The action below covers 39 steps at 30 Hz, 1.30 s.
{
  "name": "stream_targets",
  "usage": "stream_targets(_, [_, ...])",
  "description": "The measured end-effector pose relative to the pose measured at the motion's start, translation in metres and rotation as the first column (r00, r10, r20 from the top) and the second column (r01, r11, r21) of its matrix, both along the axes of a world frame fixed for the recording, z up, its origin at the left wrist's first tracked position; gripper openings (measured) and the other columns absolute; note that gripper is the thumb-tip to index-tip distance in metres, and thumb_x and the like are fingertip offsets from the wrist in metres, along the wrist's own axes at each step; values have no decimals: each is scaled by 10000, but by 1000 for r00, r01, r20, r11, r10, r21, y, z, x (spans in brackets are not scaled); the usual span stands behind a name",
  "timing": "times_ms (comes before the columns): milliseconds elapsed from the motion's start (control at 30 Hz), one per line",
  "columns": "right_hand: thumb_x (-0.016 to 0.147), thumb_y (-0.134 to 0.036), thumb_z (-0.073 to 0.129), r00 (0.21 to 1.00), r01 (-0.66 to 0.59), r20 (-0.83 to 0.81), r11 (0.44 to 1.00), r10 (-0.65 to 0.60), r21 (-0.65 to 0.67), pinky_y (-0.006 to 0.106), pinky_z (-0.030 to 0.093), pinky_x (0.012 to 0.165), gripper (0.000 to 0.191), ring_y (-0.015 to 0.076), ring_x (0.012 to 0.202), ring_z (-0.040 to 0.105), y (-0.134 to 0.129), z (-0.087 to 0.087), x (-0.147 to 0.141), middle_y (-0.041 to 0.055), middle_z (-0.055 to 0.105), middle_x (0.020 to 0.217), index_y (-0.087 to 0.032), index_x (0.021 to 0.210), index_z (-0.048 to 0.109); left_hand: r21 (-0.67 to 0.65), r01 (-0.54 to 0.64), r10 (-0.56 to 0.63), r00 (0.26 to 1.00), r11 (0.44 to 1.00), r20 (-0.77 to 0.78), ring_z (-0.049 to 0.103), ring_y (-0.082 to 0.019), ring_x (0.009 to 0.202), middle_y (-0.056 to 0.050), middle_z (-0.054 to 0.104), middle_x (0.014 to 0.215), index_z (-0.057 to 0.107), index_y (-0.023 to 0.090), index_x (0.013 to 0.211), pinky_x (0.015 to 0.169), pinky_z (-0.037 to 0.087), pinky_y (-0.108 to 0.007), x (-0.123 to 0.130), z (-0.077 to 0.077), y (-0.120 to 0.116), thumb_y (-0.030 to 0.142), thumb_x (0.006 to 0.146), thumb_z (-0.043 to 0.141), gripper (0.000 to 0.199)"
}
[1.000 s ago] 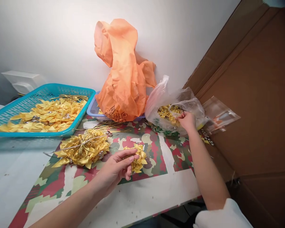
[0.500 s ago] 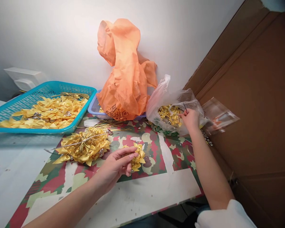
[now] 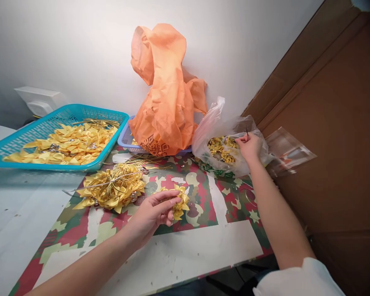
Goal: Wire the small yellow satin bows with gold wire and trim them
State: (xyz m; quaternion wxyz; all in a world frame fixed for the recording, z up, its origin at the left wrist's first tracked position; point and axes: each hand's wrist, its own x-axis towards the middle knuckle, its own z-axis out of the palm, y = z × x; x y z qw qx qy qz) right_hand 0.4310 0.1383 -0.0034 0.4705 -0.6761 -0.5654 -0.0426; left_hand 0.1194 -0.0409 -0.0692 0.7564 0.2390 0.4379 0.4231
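Observation:
My left hand [image 3: 156, 211] is closed around a small bunch of yellow ribbon flowers [image 3: 181, 203], just above the patterned table cover. A larger bundle of yellow ribbon flowers [image 3: 111, 187] with gold wire stems lies to its left, tied with a pale strip. My right hand [image 3: 249, 146] is pinched over the mouth of a clear plastic bag [image 3: 202, 135]. From its grip a thin dark pointed tool [image 3: 247, 130] sticks up; its kind is unclear. The right fingertips are close to loose yellow flowers [image 3: 222, 150] inside the bag; whether they hold one I cannot tell.
A teal basket [image 3: 123, 123] of yellow ribbon flowers stands at the left. An orange bag [image 3: 166, 102] sits on a lilac basket [image 3: 125, 142] against the wall. Gold wire stems [image 3: 154, 161] lie in front. Brown cardboard [image 3: 327, 144] rises at the right, with a clear packet [image 3: 291, 152] beside it.
My right hand has risen a little and moved away from the flowers in the bag. My left hand keeps its bunch almost in place. The view has shifted slightly.

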Motion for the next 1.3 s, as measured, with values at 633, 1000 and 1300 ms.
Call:
stream_targets(633, [695,-272,795,235,-862,-878,506,416,9,234,558,512,517,115,530,633,-145,-31,-150,-51,638,640,-222,644,283,170,63,-79,993,983,88,594,-83,662,-1,640,842,674,198,1057,597,539,-202,0,-2,-4,330,749,796,356])
stream_targets(1000, [882,-604,534,100,-879,-864,450,494,156,186,356,408,441,51,465,373,-140,-46,-132,-40,474,705,-206,730,419,161,20,-21,1000,987,-1,568,-72,485,18,655,642,584,171,1138,518,487,-188,0,-4,-4,366,753,775,473])
stream_targets(1300, [895,-703,384,478,-871,-481,468,735,-149,263,243,506,491,119,559,296,-149,-57,-111,-28,351,667,-224,816,456,220,-74,91,994,973,-68,595,-94,455,78,599,513,510,212,808,496,501,-196,2,-2,-4,326,717,795,320])
